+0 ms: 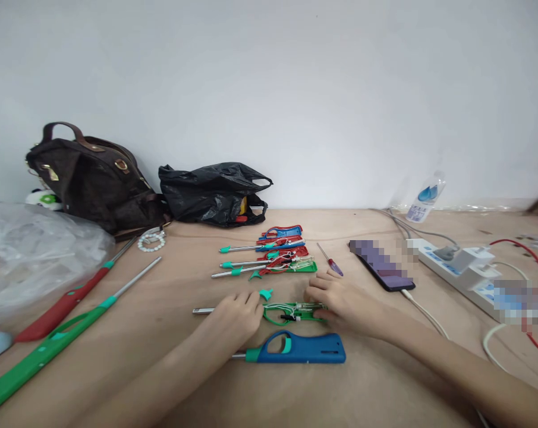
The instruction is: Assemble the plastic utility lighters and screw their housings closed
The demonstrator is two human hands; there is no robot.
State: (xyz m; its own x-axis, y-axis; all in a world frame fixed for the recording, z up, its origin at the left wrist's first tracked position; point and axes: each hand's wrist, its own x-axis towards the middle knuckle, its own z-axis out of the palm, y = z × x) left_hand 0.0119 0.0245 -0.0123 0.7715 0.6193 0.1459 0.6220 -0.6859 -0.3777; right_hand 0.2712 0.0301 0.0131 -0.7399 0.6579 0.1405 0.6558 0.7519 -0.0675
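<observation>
The opened green lighter [290,308] lies on the surface [362,395] between the hands. It is probably light, its shell [307,315] stiff, its exposed wires [275,306] fragile; rod [203,311] and shell edges offer the safest hold. Left hand [238,318]: curled over the rod. Right hand [335,297]: part-spread at the shell's end. Whether either grips cannot be told.

Head view: taken from above the near side of the tabletop [367,386], facing forward and down. Left hand [238,316] and right hand [337,299] at close range; tabletop's far edge, then wall [322,107], beyond.
</observation>
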